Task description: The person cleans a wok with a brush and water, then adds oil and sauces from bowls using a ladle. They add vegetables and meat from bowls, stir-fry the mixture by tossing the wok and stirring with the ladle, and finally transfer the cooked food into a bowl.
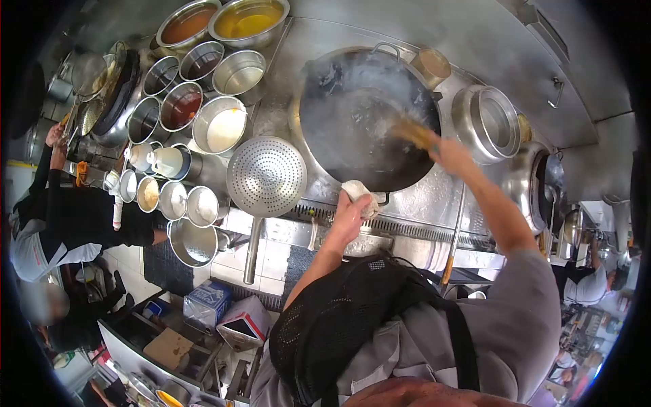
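Note:
A large black wok (339,156) sits on the steel range, with steam rising from it and a little liquid in the bottom. My left hand (349,218) is closed around a folded white cloth (361,197) at the wok's near rim, beside its loop handle. In my right hand (451,157) is a bamboo wok brush (413,133), blurred by motion, its bristle end over the wok's right side. To the left of the wok lies a perforated strainer ladle (266,176), its long handle pointing toward me.
Steel pots of sauces and liquids (220,129) crowd the left, with two wide basins (249,19) behind. Stacked metal bowls (487,122) stand right of the wok. A long wooden-handled tool (450,258) leans at the range's front edge. Another person (68,210) works at the far left.

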### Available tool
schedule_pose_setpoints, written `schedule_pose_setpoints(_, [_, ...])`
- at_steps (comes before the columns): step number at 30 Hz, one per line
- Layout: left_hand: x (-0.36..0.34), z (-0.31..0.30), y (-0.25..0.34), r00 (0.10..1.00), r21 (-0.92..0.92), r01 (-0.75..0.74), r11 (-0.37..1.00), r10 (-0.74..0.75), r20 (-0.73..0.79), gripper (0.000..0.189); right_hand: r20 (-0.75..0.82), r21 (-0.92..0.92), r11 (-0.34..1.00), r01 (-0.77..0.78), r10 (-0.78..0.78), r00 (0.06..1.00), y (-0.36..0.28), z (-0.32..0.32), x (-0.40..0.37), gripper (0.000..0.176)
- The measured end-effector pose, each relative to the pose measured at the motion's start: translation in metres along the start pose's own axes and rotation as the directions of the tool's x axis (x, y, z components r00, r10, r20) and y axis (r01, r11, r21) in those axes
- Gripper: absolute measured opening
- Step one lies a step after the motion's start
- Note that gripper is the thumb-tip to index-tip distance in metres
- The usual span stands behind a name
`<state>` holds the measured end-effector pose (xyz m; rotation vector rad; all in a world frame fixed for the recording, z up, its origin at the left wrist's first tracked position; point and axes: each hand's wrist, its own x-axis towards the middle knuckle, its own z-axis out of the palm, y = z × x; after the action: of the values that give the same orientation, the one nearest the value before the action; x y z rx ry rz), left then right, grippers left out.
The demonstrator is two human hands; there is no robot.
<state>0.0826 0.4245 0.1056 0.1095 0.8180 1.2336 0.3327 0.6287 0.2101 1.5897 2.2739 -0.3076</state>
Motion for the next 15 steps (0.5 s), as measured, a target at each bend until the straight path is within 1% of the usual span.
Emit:
schedule_pose_setpoints(1, [0.0, 0.001, 0.0, 1.0, 0.001, -0.001, 1.0, 0.001, 0.002, 0.042, -0.074, 0.069, 0.996, -0.056, 0.061, 0.995, 0.004, 0.007, 0.036, 0.064])
schedule_pose_setpoints(2, [0.0, 0.002, 0.0, 1.0, 0.0, 0.007, 1.0, -0.007, -0.004, 0.042, -0.114, 0.133, 0.986, -0.098, 0.113, 0.987, -0.018, 0.008, 0.059, 0.062])
schedule_pose_setpoints(3, [0.001, 0.004, 0.002, 1.0, 0.001, 0.014, 1.0, -0.014, -0.009, 0.041, -0.153, 0.2, 0.97, -0.136, 0.168, 0.974, -0.057, 0.008, 0.078, 0.061])
schedule_pose_setpoints(4, [0.004, 0.003, 0.002, 1.0, 0.013, 0.016, 1.0, -0.016, -0.004, 0.041, -0.165, 0.358, 0.929, -0.095, 0.164, 0.973, -0.088, 0.015, 0.084, 0.06])
schedule_pose_setpoints(5, [0.007, -0.001, 0.001, 1.0, 0.012, 0.021, 1.0, -0.021, -0.015, 0.041, -0.215, 0.387, 0.919, -0.078, 0.172, 0.961, -0.114, 0.038, 0.094, 0.06])
schedule_pose_setpoints(6, [0.008, -0.002, -0.001, 0.999, 0.012, 0.031, 0.999, -0.03, -0.023, 0.041, -0.194, 0.444, 0.895, -0.045, 0.145, 0.97, -0.138, 0.044, 0.083, 0.059])
schedule_pose_setpoints(7, [0.007, 0.0, 0.0, 0.999, 0.027, 0.025, 0.999, -0.024, -0.037, 0.041, -0.234, 0.525, 0.85, 0.051, 0.087, 0.968, -0.152, 0.054, 0.066, 0.061])
schedule_pose_setpoints(8, [0.006, 0.002, 0.002, 0.999, 0.045, 0.038, 0.998, -0.037, -0.022, 0.041, -0.281, 0.49, 0.859, 0.149, -0.006, 0.96, -0.157, 0.066, 0.048, 0.062])
schedule_pose_setpoints(10, [0.002, 0.004, 0.006, 1.0, 0.032, 0.022, 0.999, -0.023, 0.021, 0.039, -0.201, 0.523, 0.82, 0.234, -0.148, 0.968, -0.139, 0.067, 0.003, 0.067])
schedule_pose_setpoints(12, [-0.007, 0.009, 0.01, 0.998, 0.082, 0.046, 0.996, -0.048, 0.031, 0.036, -0.051, 0.451, 0.85, 0.272, -0.28, 0.959, -0.088, 0.045, -0.045, 0.065])
schedule_pose_setpoints(14, [-0.009, 0.011, 0.01, 0.997, 0.076, 0.068, 0.995, -0.07, 0.029, 0.034, -0.155, 0.356, 0.854, 0.381, -0.348, 0.925, 0.012, 0.083, -0.043, 0.059])
schedule_pose_setpoints(15, [-0.008, 0.012, 0.01, 0.997, 0.091, 0.071, 0.993, -0.071, 0.006, 0.033, -0.031, 0.236, 0.955, 0.18, -0.178, 0.984, 0.043, 0.052, -0.054, 0.057])
